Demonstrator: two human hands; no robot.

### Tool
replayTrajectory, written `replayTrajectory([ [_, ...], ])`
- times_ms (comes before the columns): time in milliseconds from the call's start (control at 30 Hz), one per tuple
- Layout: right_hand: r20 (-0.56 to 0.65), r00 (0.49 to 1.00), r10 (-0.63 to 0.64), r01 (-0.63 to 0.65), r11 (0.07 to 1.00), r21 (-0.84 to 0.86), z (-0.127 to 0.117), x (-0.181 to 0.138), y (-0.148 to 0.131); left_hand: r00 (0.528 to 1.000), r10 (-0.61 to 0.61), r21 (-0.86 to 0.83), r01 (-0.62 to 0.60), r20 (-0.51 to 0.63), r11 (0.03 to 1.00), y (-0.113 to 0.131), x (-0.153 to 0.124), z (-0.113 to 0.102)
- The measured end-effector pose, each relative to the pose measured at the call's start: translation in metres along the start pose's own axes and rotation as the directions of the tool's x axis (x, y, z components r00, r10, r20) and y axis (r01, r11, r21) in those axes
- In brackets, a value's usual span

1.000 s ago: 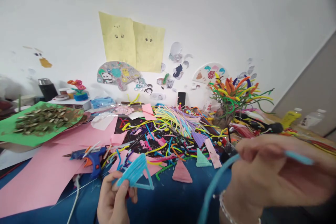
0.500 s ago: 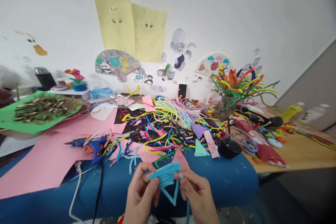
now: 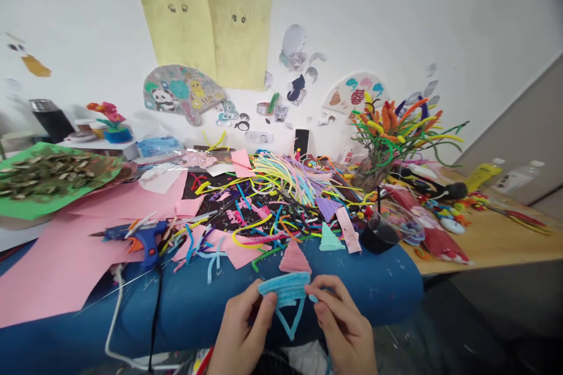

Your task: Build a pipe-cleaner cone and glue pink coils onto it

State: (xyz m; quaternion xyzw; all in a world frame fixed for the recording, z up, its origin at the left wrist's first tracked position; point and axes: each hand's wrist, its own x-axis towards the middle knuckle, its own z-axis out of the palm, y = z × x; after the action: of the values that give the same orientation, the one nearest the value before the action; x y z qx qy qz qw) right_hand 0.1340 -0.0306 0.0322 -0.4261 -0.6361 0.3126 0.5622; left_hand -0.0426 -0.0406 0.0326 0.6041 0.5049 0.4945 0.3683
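Observation:
Between my hands is a blue pipe cleaner triangle [image 3: 287, 288], its upper part filled with side-by-side rows and its lower tip an open V. My left hand [image 3: 247, 322] pinches the left corner between thumb and fingers. My right hand [image 3: 341, 319] is closed at the right corner, pinching the blue pipe cleaner; a light-blue bit shows at the fingertips and a strand hangs below the hand. Just beyond lie a pink pipe cleaner triangle [image 3: 294, 258], a mint-green triangle [image 3: 329, 238] and a purple triangle [image 3: 328, 208].
A blue hot glue gun [image 3: 147, 240] lies on pink paper [image 3: 57, 269] at left, its cord hanging over the edge. Loose pipe cleaners [image 3: 292, 179] cover the middle. At right stand a dark cup [image 3: 380, 235] and a vase [image 3: 372, 173] of pipe cleaner flowers.
The view has tipped down and shifted slightly right. Both hands and the blue triangle sit a little farther right in the picture, and the triangle's top edge is turned more level.

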Motion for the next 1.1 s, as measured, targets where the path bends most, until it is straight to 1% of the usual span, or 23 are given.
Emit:
replayTrajectory([
  [33,0.039,0.998,-0.057,0.059,0.997,-0.046,-0.004,0.002,-0.001,1.000,-0.004,0.007,0.004,0.001,1.000,-0.001,0.000,0.000],
  [100,0.123,0.986,-0.112,0.123,0.989,-0.085,-0.009,0.004,-0.002,1.000,-0.003,0.020,0.003,0.001,1.000,-0.002,0.001,0.000],
  [200,0.162,0.982,-0.097,0.111,0.991,-0.079,-0.010,0.005,-0.003,1.000,0.016,0.032,-0.016,-0.006,0.999,-0.003,0.003,0.000],
  [333,0.129,0.989,-0.075,0.083,0.995,-0.058,-0.004,0.005,-0.006,0.999,0.029,0.051,-0.028,-0.021,0.998,-0.003,0.004,0.000],
  [500,0.167,0.982,-0.084,0.100,0.991,-0.093,-0.002,0.008,-0.006,0.999,0.044,0.067,-0.043,-0.012,0.997,-0.002,0.003,-0.001],
  [667,0.168,0.981,-0.097,0.116,0.988,-0.105,0.000,0.011,-0.007,0.998,0.055,0.085,-0.055,0.004,0.995,-0.003,0.004,-0.001],
  [767,0.159,0.985,-0.071,0.087,0.991,-0.101,0.002,0.014,-0.009,0.997,0.073,0.093,-0.074,0.015,0.993,-0.005,0.004,-0.001],
  [933,0.136,0.989,-0.055,0.062,0.997,-0.043,0.003,0.016,-0.012,0.995,0.094,0.097,-0.097,0.029,0.991,-0.006,0.004,-0.003],
  [1100,0.187,0.982,0.026,-0.011,0.997,-0.082,0.001,0.015,-0.007,0.995,0.083,0.082,-0.088,0.058,0.993,-0.005,0.004,-0.003],
])
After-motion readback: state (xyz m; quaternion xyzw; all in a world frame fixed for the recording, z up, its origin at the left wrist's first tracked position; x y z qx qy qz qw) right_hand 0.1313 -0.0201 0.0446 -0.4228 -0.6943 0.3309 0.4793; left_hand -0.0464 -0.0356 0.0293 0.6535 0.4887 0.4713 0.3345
